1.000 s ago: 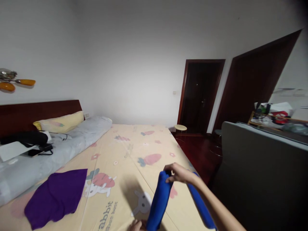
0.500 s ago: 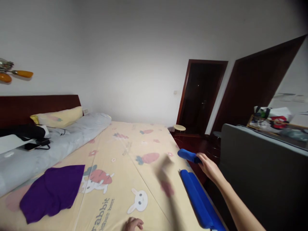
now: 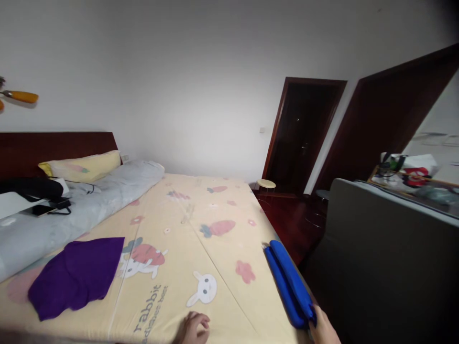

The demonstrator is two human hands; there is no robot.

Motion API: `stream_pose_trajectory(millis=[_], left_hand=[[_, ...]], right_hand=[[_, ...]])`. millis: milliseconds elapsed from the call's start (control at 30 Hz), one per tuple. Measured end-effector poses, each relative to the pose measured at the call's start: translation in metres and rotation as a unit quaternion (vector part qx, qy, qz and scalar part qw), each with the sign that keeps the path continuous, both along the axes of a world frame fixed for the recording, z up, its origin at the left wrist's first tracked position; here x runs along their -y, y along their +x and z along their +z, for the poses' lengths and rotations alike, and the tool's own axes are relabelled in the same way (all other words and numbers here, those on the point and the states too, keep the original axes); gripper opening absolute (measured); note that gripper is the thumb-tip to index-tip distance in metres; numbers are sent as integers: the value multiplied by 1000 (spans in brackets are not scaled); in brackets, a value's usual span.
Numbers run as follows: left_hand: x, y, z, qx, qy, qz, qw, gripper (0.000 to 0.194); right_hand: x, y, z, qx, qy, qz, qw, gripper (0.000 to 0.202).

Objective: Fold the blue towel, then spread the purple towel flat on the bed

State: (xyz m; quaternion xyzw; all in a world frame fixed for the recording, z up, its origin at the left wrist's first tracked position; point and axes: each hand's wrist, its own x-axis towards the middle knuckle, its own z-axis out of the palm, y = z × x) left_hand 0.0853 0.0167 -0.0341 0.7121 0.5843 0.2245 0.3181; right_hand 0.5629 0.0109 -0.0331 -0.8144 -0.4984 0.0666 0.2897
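- Blue folded cloth [image 3: 289, 283] lies along the right edge of the bed [image 3: 201, 210].
- Right hand [image 3: 324, 328] pinches its near end.
- Left hand [image 3: 191, 327] rests on the bed, fingers loosely curled, gripping nothing.
- Purple garment [image 3: 73, 276] lies well apart, toward the bed's left.

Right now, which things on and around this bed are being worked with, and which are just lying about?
In hand:
- blue folded cloth, long and narrow at the bed's right edge; right hand at its near end
- left hand, resting on the bedsheet

Lying about:
- purple garment
- grey bolster
- yellow pillow
- round stool
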Motion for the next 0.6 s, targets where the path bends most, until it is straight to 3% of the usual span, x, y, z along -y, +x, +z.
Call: stream_pose_trajectory(millis=[100,200,333,467,600], left_hand=[[0,-1,0,-4,1,-4,1000,37],[-1,-2,-5,-10,2,-7,1000,37],[-4,-3,-15,1,18,-11,1000,35],[-6,-6,-24,12,20,-8,1000,36],[-7,-6,-29,25,18,4,1000,30]], right_hand=[[0,2,4,-19,-31,-6,999,57],[-5,0,18,-43,3,-22,999,59],[-17,-22,35,-21,5,-31,999,75],[-23,-41,21,27,-46,-22,998,94],[-24,-36,-3,35,-20,-48,998,89]])
